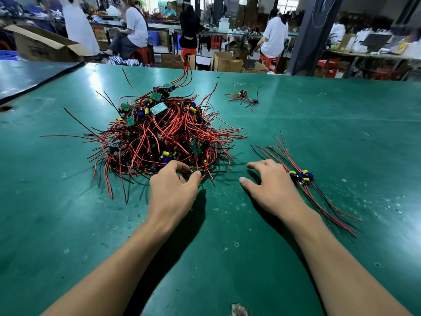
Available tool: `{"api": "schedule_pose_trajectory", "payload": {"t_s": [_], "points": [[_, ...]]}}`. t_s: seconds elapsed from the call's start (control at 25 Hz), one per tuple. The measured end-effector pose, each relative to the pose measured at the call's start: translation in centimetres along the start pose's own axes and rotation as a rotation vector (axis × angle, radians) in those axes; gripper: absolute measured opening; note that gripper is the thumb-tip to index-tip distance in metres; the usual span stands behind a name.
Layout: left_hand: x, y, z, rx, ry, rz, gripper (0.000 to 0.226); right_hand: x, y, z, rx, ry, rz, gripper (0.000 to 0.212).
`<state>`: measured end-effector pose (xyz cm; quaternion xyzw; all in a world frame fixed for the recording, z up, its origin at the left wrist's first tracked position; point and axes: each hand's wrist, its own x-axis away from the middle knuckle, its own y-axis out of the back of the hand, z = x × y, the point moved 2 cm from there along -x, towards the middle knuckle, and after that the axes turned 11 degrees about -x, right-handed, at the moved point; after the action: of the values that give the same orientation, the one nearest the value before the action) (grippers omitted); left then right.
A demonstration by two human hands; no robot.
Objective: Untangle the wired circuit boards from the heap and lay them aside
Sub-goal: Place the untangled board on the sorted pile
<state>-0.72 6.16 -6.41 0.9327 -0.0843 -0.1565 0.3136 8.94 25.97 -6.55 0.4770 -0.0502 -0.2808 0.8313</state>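
Note:
A heap [157,133] of small green circuit boards with red and black wires lies on the green table [319,124], left of centre. My left hand [175,188] is at the heap's near edge and pinches a green board [195,171] between thumb and fingers. My right hand [271,188] hovers with loosely spread fingers and holds nothing. Just right of that hand lies a small laid-out bunch of wired boards [301,175], wires running near and far. A further small cluster of wired boards [242,95] sits farther back.
A dark mat edge [41,80] crosses the table's far left corner. Beyond the far edge are cardboard boxes [43,45], red stools [268,61] and several seated people at other benches. A dark pillar [312,35] stands at the back right.

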Motion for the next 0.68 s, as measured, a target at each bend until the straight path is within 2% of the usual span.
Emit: {"api": "schedule_pose_trajectory", "payload": {"t_s": [0.2, 0.28, 0.4, 0.52, 0.68], "points": [[0.0, -0.1, 0.3, 0.016, -0.026, -0.021, 0.015, 0.2, -0.5, 0.4, -0.043, 0.053, 0.016, 0.052], [-0.2, 0.0, 0.4, -0.013, -0.047, -0.017, 0.028, 0.4, -0.4, 0.9, -0.082, 0.088, -0.019, 0.043], [-0.5, 0.3, 0.7, -0.117, -0.106, 0.001, 0.042, 0.6, -0.5, 1.0, -0.073, 0.047, -0.033, 0.032], [-0.4, 0.4, 0.8, -0.169, -0.155, 0.021, 0.038, 0.5, -0.1, 0.5, 0.002, -0.028, -0.07, 0.029], [-0.3, 0.6, 0.7, -0.133, -0.211, -0.02, 0.018, 0.7, 0.3, 0.5, 0.054, -0.074, -0.109, 0.031]]}}
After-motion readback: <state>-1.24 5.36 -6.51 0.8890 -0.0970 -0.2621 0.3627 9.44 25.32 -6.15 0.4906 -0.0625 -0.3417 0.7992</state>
